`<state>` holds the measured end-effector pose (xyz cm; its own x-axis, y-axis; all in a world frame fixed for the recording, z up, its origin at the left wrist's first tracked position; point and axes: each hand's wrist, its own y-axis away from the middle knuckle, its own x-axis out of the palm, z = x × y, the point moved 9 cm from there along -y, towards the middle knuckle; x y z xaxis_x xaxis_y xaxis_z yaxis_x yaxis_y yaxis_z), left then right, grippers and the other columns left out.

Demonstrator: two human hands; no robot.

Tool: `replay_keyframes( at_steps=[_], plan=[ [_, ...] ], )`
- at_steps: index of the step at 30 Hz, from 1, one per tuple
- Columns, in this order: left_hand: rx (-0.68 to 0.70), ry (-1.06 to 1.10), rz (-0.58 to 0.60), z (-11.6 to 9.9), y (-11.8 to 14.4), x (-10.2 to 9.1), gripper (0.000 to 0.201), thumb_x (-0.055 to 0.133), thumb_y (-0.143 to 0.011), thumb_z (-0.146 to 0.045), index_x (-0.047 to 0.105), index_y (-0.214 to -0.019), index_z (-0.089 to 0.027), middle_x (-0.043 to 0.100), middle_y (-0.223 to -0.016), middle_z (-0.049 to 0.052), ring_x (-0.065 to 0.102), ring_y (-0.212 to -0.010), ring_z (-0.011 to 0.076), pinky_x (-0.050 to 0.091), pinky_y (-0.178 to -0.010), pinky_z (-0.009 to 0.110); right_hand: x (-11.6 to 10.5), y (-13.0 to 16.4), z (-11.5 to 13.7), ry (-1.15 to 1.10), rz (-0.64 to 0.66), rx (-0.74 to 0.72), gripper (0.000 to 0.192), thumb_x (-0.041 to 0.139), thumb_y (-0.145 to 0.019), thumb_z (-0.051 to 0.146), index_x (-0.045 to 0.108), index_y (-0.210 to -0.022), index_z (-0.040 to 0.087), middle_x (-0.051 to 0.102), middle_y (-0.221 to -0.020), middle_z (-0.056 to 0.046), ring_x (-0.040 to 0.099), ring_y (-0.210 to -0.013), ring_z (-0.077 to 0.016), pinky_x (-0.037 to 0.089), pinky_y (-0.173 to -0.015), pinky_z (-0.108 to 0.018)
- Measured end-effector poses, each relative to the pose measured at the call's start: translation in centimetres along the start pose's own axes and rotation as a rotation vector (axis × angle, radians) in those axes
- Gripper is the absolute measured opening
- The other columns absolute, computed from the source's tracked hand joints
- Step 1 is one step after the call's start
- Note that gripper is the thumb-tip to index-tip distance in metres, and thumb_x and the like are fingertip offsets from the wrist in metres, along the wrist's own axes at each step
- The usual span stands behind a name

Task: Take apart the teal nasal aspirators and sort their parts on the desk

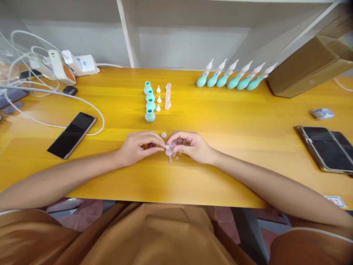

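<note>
My left hand [142, 147] is closed in a pinch, its fingertips on a tiny whitish piece [167, 147] whose shape is hard to make out. Opposite it, my right hand [191, 146] grips a small translucent pinkish plastic connector [172, 146] between thumb and fingers. The two hands meet low over the table. Beneath them lie several tiny pale discs [170, 160], and a small white cone-shaped piece [163, 135] rests just behind the fingertips. Farther back stand a line of teal squeeze bulbs [150, 116] with open necks, three white cone-shaped pieces [159, 99] and a row of pinkish connectors [168, 105].
Several teal bulbs with white nozzles [221, 81] lean in a row at the back right, near a cardboard box [303, 62]. Phones lie at left [72, 135] and right [325, 147]. White cables [91, 105] and chargers [82, 64] crowd the left back.
</note>
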<state>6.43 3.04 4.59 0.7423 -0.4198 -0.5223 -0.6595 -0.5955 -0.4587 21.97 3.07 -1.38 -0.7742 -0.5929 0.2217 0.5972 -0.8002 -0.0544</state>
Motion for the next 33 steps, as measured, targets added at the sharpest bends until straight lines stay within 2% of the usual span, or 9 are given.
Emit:
replay_keyframes(
  at_steps=[4,9,17,28,33],
  plan=[
    [0.009,-0.008,-0.013,0.1,0.0,-0.2,0.019,0.081,-0.104,-0.024,0.087,-0.122,-0.027,0.086,-0.119,0.008,0.083,-0.107,0.0183,0.065,-0.102,0.030,-0.7,-0.2,0.4,0.009,-0.048,-0.029,0.036,0.093,-0.094,0.048,0.076,-0.110,0.020,0.083,-0.093,-0.004,0.078,-0.076,-0.0156,0.067,-0.070,-0.029],
    [0.016,0.033,-0.002,0.5,-0.3,-0.3,0.027,0.083,-0.103,-0.025,0.086,-0.129,-0.031,0.084,-0.122,0.008,0.081,-0.111,0.0188,0.065,-0.105,0.031,-1.1,-0.3,0.7,-0.031,-0.067,-0.054,0.039,0.096,-0.091,0.047,0.077,-0.110,0.020,0.083,-0.094,-0.005,0.078,-0.076,-0.0153,0.068,-0.071,-0.029],
    [-0.009,0.068,0.003,1.2,-0.4,-0.3,0.023,0.085,-0.101,-0.028,0.087,-0.124,-0.030,0.080,-0.116,0.008,0.078,-0.103,0.0176,0.064,-0.083,0.025,-0.8,-0.2,0.7,-0.072,-0.044,-0.080,0.033,0.096,-0.093,0.039,0.079,-0.111,0.018,0.084,-0.095,-0.005,0.079,-0.078,-0.0139,0.066,-0.070,-0.025],
    [0.029,0.035,0.015,0.7,-0.3,-0.2,0.022,0.082,-0.103,-0.027,0.086,-0.125,-0.030,0.080,-0.113,0.007,0.077,-0.099,0.0165,0.063,-0.081,0.025,-0.7,-0.2,0.8,-0.061,-0.044,-0.108,0.026,0.095,-0.093,0.034,0.080,-0.107,0.019,0.084,-0.097,-0.004,0.080,-0.080,-0.0144,0.067,-0.073,-0.027],
    [0.062,-0.025,0.003,0.2,-0.2,-0.3,0.021,0.079,-0.105,-0.024,0.086,-0.124,-0.029,0.080,-0.113,0.007,0.078,-0.099,0.0162,0.064,-0.090,0.028,-0.8,-0.2,0.7,-0.040,-0.052,-0.112,0.026,0.095,-0.093,0.034,0.080,-0.107,0.019,0.085,-0.096,-0.004,0.080,-0.080,-0.0145,0.066,-0.074,-0.028]
  ],
)
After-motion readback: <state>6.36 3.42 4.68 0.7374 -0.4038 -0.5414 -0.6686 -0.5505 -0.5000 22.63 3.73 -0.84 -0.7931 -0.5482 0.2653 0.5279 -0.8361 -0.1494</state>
